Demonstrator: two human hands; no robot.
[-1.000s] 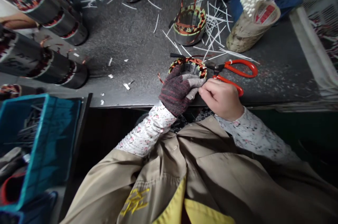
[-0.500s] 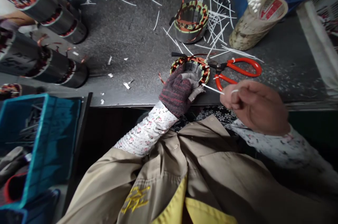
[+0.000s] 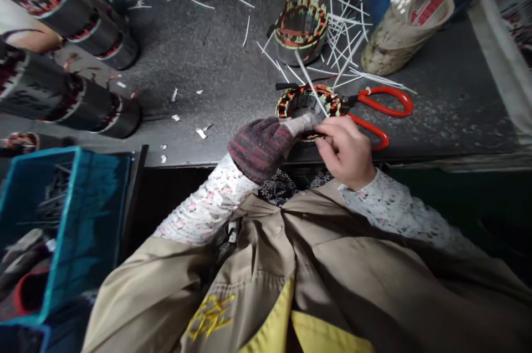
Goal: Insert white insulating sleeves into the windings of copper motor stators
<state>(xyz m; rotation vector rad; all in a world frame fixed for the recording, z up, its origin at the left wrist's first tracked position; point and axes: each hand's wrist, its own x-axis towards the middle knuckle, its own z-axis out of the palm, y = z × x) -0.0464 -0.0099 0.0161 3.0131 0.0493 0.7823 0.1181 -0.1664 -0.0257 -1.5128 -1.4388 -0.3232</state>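
- Head view: bare fingers of the right hand are pinched shut on the lower end of a thin white strip, which slants up and away across the stator.
- Left hand, in a dark red-flecked knit glove with pale fingertips, is closed on the stator's near rim, steadying it.
- That stator is a short grey metal ring, its top wound in copper-orange wire with green and yellow insulation; it sits on the dark bench close to the near edge.
- Red-handled scissors lie just right of it, touching or nearly so.
- Farther back stands a second stator amid scattered white strips.
- A sack of white pieces carries a red label, unreadable.
- Yellow embroidered characters on the tan jacket are too blurred to read.
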